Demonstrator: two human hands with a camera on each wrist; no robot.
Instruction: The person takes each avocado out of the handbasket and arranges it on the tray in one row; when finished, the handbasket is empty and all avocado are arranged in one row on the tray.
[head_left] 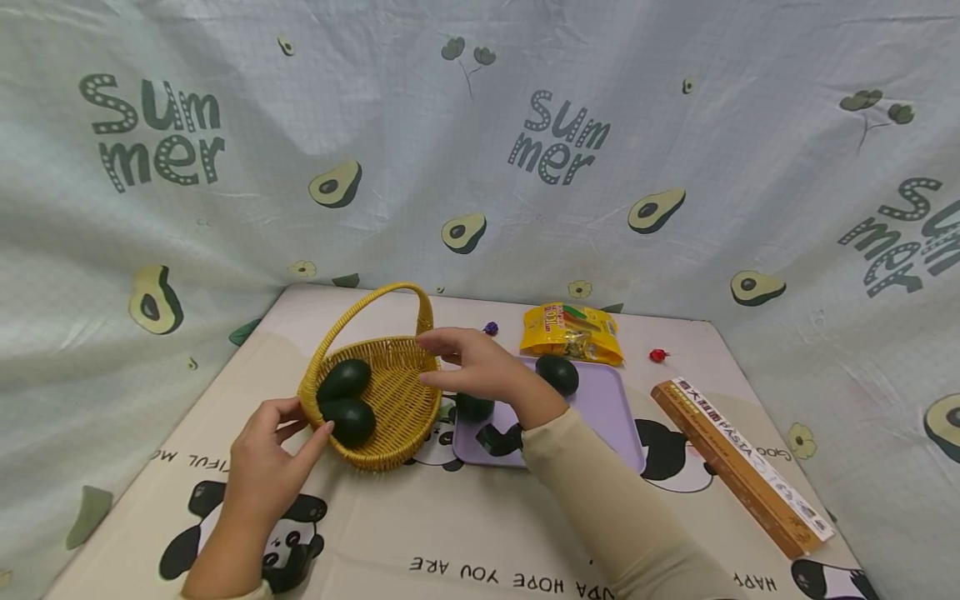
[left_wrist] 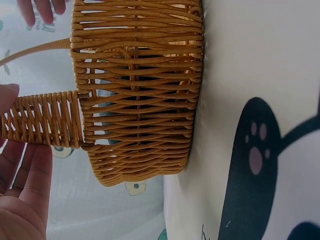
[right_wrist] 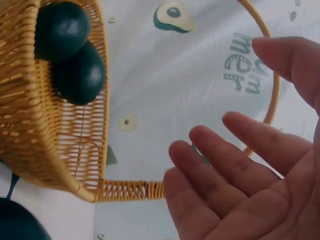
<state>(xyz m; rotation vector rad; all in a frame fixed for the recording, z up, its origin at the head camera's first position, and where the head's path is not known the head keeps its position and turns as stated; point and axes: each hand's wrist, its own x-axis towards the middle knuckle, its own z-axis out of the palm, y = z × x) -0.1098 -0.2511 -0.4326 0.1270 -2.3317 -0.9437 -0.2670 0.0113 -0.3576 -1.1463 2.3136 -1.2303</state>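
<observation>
A yellow wicker basket with a tall handle stands at centre left, two dark green avocados lying together in its left side. My left hand holds the base of the basket's handle at the left rim, thumb on one face and fingers on the other in the left wrist view. Over the basket's right rim, close to the handle's other end, my right hand is spread with nothing in it. Beneath my right forearm, the lilac tray bears two more avocados and a dark, partly covered object.
Behind the tray lies a yellow snack bag. A long brown pasta box sits at the right, with a small red wrapped item beyond it. Another small purple item is near the back. A printed cloth wall closes off the back.
</observation>
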